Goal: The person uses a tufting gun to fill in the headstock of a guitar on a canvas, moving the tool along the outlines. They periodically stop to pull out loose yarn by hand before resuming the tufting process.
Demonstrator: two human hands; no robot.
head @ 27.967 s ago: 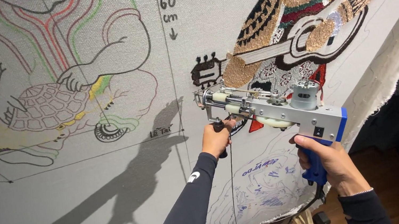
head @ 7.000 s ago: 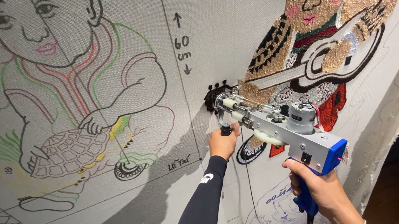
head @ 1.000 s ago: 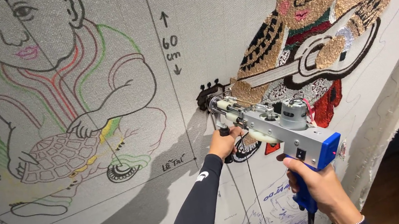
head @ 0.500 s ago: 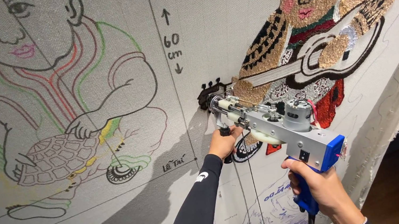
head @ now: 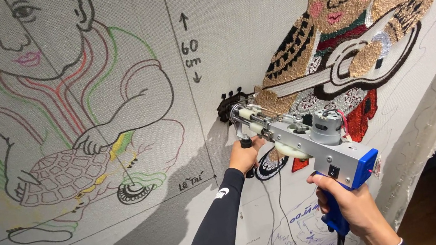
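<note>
Both hands grip the grey-and-blue metal tufting gun [head: 307, 146]: left hand [head: 244, 156] on its front handle, right hand [head: 350, 206] at five o'clock around the blue grip, nose against the white cloth canvas [head: 215, 34]

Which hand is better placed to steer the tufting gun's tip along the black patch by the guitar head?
Left, probably. The left hand grips the front handle just under the tufting gun tip, beside the cloth. The right hand holds the blue rear grip, farther back.
</note>
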